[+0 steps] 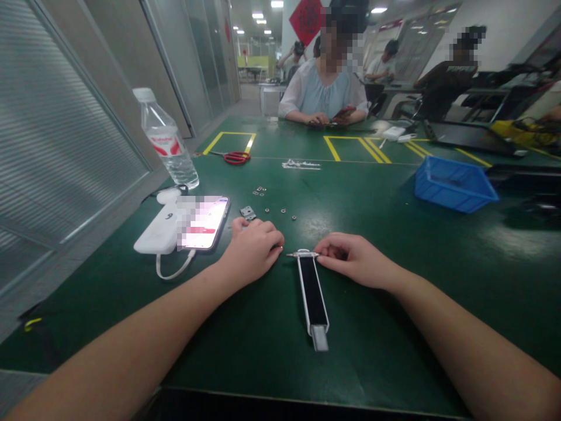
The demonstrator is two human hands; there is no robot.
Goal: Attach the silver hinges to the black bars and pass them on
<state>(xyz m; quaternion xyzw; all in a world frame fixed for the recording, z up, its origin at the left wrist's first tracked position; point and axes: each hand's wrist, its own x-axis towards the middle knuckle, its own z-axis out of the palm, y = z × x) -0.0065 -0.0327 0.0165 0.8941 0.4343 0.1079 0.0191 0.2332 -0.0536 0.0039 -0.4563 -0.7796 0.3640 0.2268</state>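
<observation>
I look across a dark green tabletop (245, 345) marked with yellow tape lines (230, 134) toward its far edge. At the left of the frame I see a glass partition (65, 128) with fine horizontal slats, and grey floor (79, 250) below it. Grey panels (164, 52) continue toward the upper middle, where a red diamond-shaped hanging (305, 20) shows. Ceiling lights (277, 4) glow above; a white wall (512, 35), desks (398, 88) and a dark chair (374, 95) fill the upper right.
</observation>
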